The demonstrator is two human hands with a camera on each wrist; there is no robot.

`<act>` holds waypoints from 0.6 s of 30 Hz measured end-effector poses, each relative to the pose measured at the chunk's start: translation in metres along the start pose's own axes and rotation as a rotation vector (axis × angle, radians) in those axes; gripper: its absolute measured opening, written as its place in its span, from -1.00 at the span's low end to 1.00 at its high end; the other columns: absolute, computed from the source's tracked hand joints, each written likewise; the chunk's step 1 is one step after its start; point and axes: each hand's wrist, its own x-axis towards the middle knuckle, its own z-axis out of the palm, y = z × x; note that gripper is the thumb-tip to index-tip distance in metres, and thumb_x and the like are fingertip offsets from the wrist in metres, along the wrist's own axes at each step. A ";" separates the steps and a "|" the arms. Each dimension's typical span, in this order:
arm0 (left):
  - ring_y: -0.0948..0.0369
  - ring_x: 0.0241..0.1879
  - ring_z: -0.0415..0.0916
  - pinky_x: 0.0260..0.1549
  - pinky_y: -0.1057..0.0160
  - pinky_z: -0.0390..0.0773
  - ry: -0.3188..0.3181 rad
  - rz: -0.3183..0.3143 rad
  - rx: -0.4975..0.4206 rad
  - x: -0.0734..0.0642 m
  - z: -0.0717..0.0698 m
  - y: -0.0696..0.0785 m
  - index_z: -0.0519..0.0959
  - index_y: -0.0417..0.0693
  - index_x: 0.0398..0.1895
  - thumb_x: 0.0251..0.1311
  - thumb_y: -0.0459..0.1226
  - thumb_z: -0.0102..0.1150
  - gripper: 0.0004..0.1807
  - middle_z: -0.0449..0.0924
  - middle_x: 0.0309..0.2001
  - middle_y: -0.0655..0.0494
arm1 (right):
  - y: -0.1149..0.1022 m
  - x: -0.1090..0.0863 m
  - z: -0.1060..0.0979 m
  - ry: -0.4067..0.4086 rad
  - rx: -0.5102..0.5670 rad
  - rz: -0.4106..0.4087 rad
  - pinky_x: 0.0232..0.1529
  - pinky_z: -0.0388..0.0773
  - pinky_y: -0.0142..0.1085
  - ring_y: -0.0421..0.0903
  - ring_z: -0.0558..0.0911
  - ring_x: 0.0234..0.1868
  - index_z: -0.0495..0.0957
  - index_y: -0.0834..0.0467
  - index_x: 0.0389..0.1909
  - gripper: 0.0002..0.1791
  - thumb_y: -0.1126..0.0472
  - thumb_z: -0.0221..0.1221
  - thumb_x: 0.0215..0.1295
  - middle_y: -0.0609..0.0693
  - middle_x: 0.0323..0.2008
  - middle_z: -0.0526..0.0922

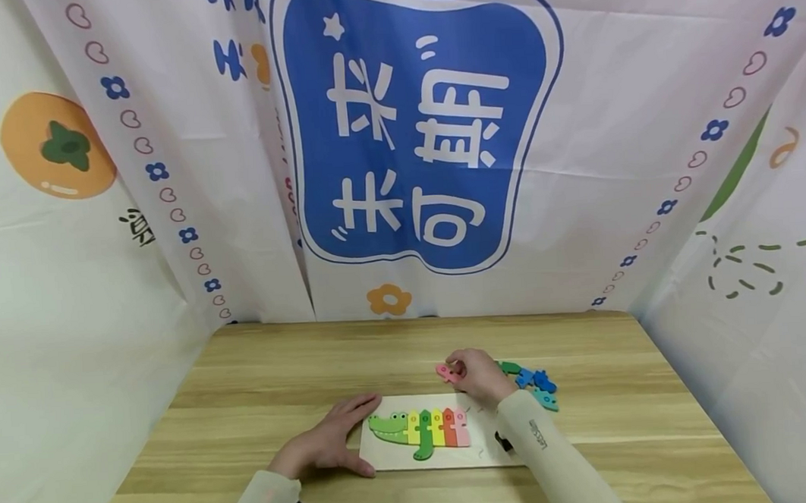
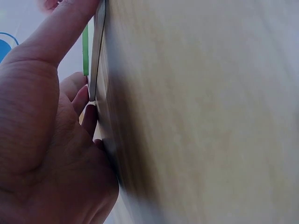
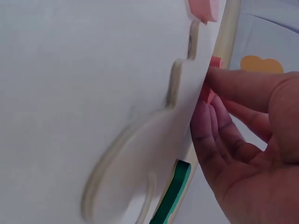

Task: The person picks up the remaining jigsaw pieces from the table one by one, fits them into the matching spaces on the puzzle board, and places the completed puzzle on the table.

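A pale wooden puzzle board (image 1: 393,462) lies on the table, with a green crocodile head (image 1: 387,427) and several coloured body pieces (image 1: 437,430) set in its left part. My left hand (image 1: 332,436) touches the board's left edge, thumb and fingers spread toward its near and far corners. Beyond the far edge, my right hand (image 1: 481,374) pinches a pink puzzle piece (image 1: 444,372) between thumb and fingers. From the right wrist, that hand (image 3: 247,144) partly hides the piece, and the board's recessed outline (image 3: 175,84) shows bare.
Loose blue pieces (image 1: 543,382) and a green piece (image 1: 509,367) lie on the wooden table (image 1: 279,364) right of the board, beside the right hand. Printed cloth (image 1: 610,157) hangs behind the table and along both sides.
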 end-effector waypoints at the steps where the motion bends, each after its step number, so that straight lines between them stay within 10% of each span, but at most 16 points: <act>1: -0.22 0.61 -0.12 0.42 -0.43 0.09 0.001 0.001 0.000 0.000 0.000 0.000 0.07 0.00 0.68 -0.04 0.09 0.63 0.27 -0.06 0.67 -0.06 | 0.000 0.000 0.000 0.002 -0.006 0.008 -0.08 0.66 -0.17 -0.08 0.57 -0.18 0.63 0.19 0.19 -0.52 0.42 0.39 0.23 -0.02 -0.16 0.66; 18: -0.23 0.61 -0.13 0.42 -0.44 0.08 0.007 -0.014 -0.009 0.000 0.001 0.000 0.07 0.03 0.68 -0.06 0.08 0.64 0.28 -0.06 0.67 -0.06 | 0.001 -0.004 -0.008 0.117 -0.057 0.086 0.02 0.67 -0.13 -0.06 0.56 -0.13 0.65 0.19 0.12 -0.71 0.32 0.29 0.41 0.04 -0.07 0.62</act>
